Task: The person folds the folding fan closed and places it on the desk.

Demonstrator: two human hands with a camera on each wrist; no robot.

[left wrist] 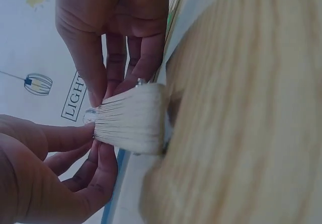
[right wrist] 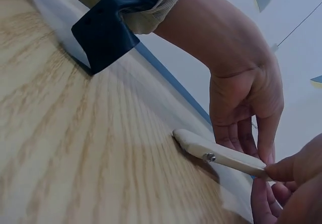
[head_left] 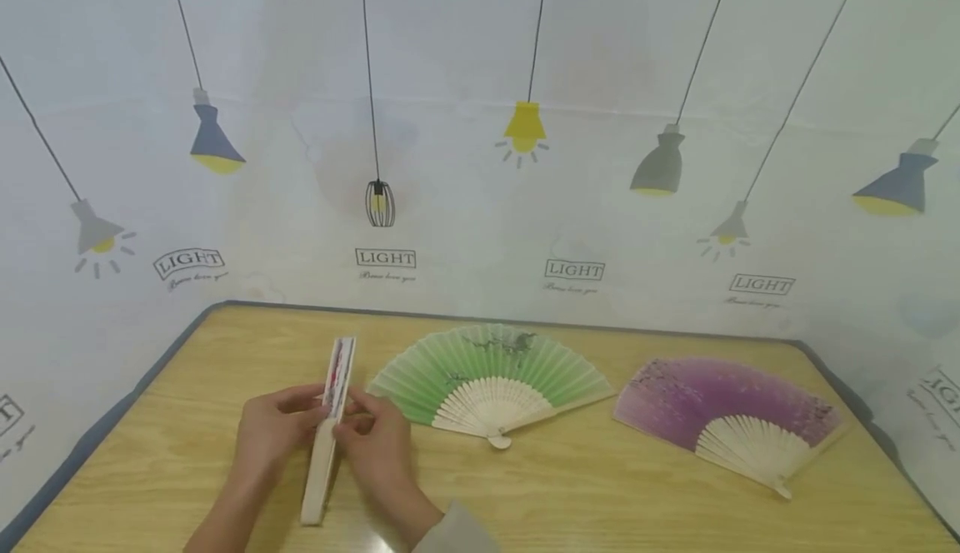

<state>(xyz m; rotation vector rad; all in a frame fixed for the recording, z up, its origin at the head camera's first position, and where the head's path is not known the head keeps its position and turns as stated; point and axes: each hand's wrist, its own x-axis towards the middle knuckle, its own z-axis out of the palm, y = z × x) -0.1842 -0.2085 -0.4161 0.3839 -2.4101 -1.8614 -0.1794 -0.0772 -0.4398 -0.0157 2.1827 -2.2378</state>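
A folded hand fan (head_left: 320,470) stands out between both hands over the left part of the table, its pale ribs stacked together. From the left side, my left hand (head_left: 272,426) pinches it around mid-length with thumb and fingers. On the opposite side, my right hand (head_left: 381,443) pinches it at about the same height. The left wrist view shows the rib ends of the folded fan (left wrist: 133,121) with a metal pivot pin. White leaf with red and dark marks shows along its upper half. In the right wrist view, the fan's rounded end (right wrist: 193,144) lies close to the table.
An opened green fan (head_left: 420,361) lies right of the hands, close to the right hand's fingers. Farther right lies an opened purple fan (head_left: 720,386). A wood-grain table (head_left: 570,495) carries them. White sheeting printed with lamps (head_left: 465,228) rises behind and at the sides.
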